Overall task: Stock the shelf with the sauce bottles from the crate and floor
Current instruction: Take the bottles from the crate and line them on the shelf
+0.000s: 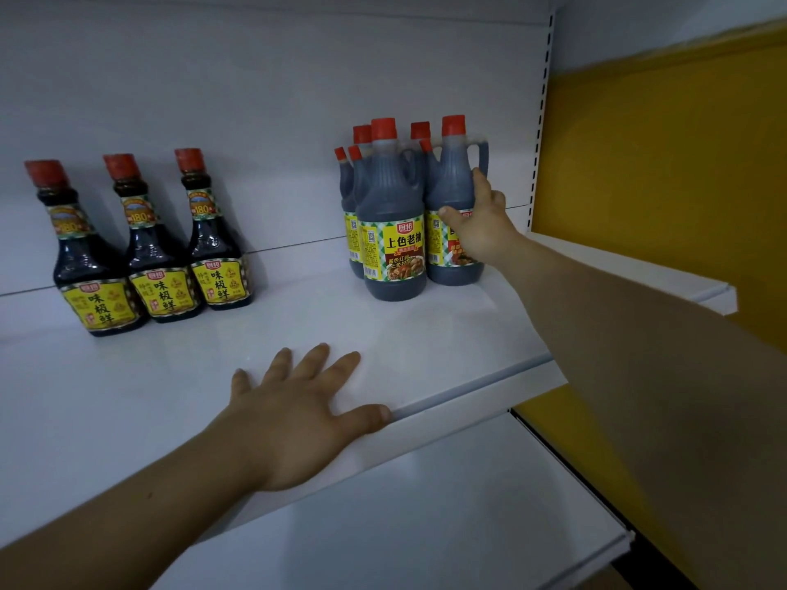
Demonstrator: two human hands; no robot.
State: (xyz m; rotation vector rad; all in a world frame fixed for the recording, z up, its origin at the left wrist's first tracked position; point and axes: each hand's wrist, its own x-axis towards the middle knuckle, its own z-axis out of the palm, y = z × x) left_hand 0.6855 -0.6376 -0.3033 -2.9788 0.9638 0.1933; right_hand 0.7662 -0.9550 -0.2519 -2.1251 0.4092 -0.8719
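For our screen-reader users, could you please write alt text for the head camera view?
A right hand holds a large handled sauce bottle on a white shelf, beside several similar bottles. The left hand rests flat on the shelf's front; three smaller bottles stand at left.

A white metal shelving unit point(298, 78) fills the view, with a plain back panel and a slotted upright point(541, 121) at its right edge. Beside it is a mustard-yellow wall point(660, 185) under a pale band point(639, 23). The light is dim and bluish.
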